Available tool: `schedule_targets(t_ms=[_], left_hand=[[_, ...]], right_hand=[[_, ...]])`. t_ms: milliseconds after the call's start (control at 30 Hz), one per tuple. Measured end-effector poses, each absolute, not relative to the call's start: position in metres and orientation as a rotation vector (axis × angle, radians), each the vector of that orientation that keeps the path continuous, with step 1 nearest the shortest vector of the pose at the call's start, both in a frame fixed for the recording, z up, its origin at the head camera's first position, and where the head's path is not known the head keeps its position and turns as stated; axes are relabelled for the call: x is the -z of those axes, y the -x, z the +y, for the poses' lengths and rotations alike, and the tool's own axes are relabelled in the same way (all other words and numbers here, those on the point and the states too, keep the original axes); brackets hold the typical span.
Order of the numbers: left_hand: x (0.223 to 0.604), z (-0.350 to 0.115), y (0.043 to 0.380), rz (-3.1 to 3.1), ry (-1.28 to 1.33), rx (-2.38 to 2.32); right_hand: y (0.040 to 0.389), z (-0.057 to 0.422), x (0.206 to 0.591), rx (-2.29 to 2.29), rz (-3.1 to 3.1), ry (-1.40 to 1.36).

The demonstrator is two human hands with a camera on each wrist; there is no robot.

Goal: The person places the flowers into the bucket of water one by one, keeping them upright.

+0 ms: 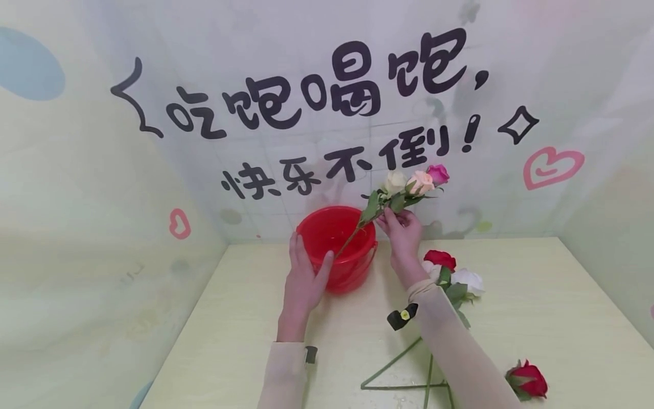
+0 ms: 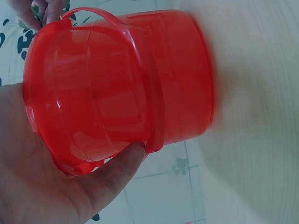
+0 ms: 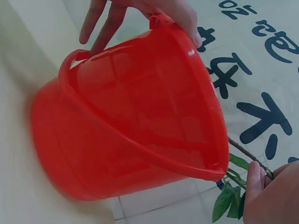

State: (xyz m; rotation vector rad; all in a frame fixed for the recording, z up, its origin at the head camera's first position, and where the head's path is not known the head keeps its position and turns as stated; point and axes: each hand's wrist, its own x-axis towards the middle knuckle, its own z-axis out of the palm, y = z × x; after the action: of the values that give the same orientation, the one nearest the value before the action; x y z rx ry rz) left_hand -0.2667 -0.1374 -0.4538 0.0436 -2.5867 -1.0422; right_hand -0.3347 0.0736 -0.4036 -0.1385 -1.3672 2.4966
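Note:
A red plastic bucket stands at the back middle of the table. My left hand holds its left side, thumb in front and fingers around the far side, as the right wrist view shows the fingers. My right hand, at the bucket's right, pinches the stems of several roses just below the blooms. Cream, peach and magenta roses top the bunch, with green leaves below. One stem slants down over the bucket's opening. In the left wrist view the bucket's handle hangs folded against its side.
Right of the bucket, more roses lie on the table: a red bloom, white ones and bent green stems partly under my right forearm. A separate red rose lies near the front right. A printed wall stands behind.

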Motion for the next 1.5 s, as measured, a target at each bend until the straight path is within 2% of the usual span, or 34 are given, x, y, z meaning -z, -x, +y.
schedule_targets(t_ms=[567,1500], left_hand=[[0.454,-0.138,0.265,-2.586,-0.051,1.037],[0.455,-0.138,0.265,-2.584,-0.046,1.048]], right_hand=[[0.337,0.071,0.424,-2.558,-1.445,0.237],[0.334,0.105,0.424,-2.895,-1.554,0.151]])
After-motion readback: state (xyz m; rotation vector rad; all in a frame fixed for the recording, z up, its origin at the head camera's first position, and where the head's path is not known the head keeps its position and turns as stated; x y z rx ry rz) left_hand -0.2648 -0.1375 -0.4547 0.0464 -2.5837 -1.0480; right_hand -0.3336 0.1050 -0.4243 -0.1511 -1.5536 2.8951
